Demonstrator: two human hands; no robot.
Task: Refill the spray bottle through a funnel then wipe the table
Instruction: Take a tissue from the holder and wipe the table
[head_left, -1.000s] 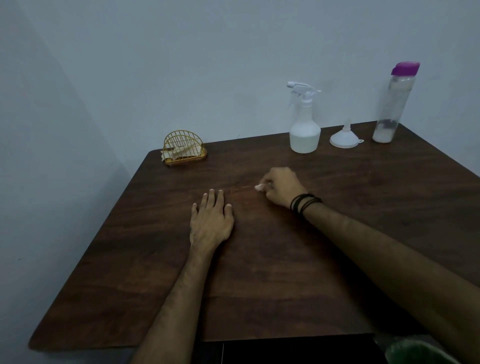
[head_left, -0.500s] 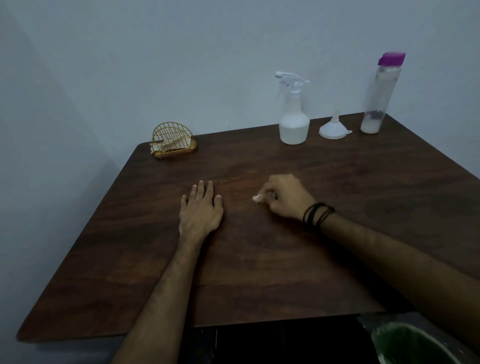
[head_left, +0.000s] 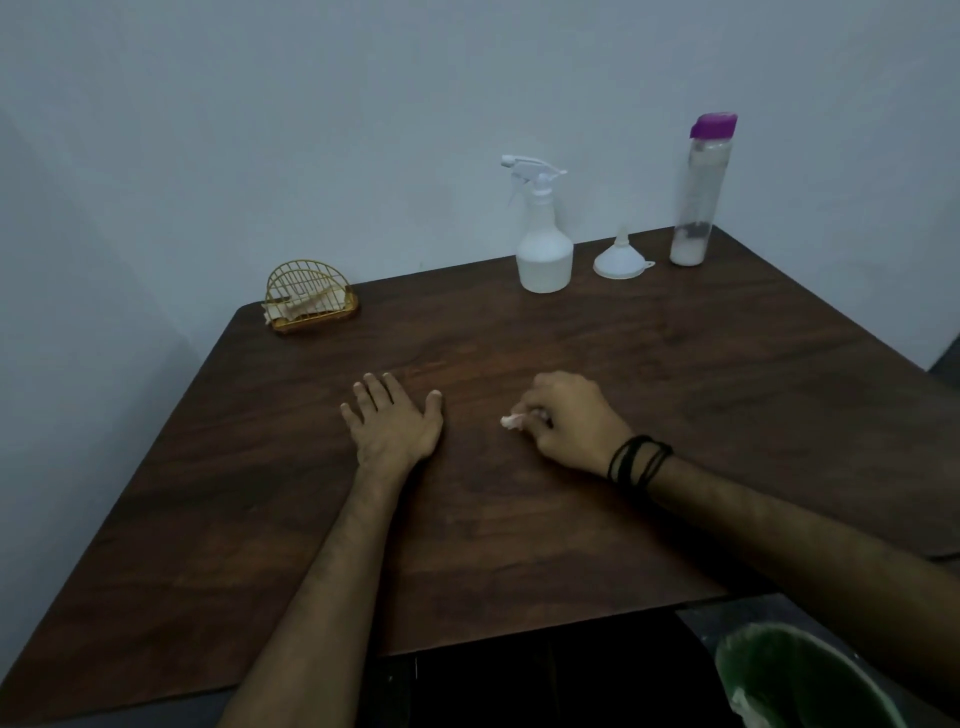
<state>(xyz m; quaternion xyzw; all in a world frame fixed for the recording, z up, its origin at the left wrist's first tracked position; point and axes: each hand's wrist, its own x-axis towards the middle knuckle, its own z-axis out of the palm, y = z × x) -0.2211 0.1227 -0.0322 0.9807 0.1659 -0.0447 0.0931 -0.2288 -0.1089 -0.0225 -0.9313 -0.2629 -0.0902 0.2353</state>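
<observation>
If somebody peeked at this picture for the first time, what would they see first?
Probably the two hands in the middle of the dark wooden table: the left hand lies flat, the right hand pinches a small white crumpled tissue. Next, the white plastic spray bottle at the back by the wall.

Obstacles sit along the far edge of the table (head_left: 727, 395): wire napkin holder (head_left: 310, 297) at the far-left corner, then spray bottle (head_left: 543, 244), upturned funnel (head_left: 622, 255) and tall purple-capped bottle (head_left: 698, 192) grouped far right. Wide gap between holder and spray bottle. Left hand (head_left: 393, 422) flat mid-table, right hand (head_left: 569, 422) beside it. Green bin (head_left: 737, 660) below the near-right edge.
</observation>
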